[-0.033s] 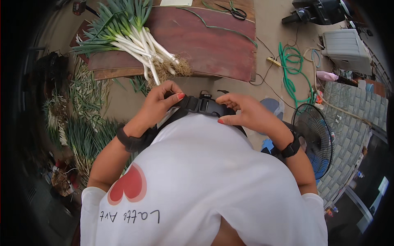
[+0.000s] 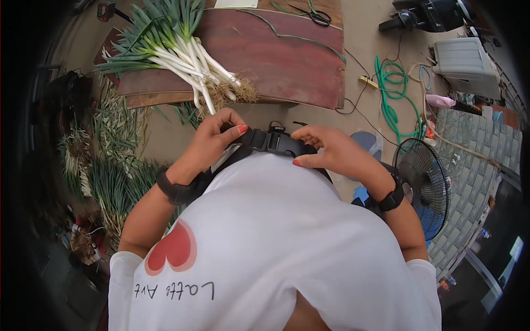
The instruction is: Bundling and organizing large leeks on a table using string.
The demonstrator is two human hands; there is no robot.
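A black waist belt with a plastic buckle (image 2: 270,142) runs across my front, over the lower edge of a white shirt (image 2: 265,220). My left hand (image 2: 212,140) is closed on the belt just left of the buckle, thumb on top. On the other side my right hand (image 2: 334,148) grips the belt at the buckle's right end, thumb below and fingers above. The two buckle halves look joined. Dark bands circle both wrists. Beyond my left hand, a bunch of green onions (image 2: 187,58) lies on a dark red tabletop (image 2: 281,66), roots toward me.
Scissors (image 2: 317,16) lie at the table's far edge. More green onions (image 2: 113,185) and loose leaves cover the floor at left. To the right stand a black fan (image 2: 422,185) and a pale plastic bin (image 2: 466,66), with a coiled green hose (image 2: 389,99) and cables on the floor.
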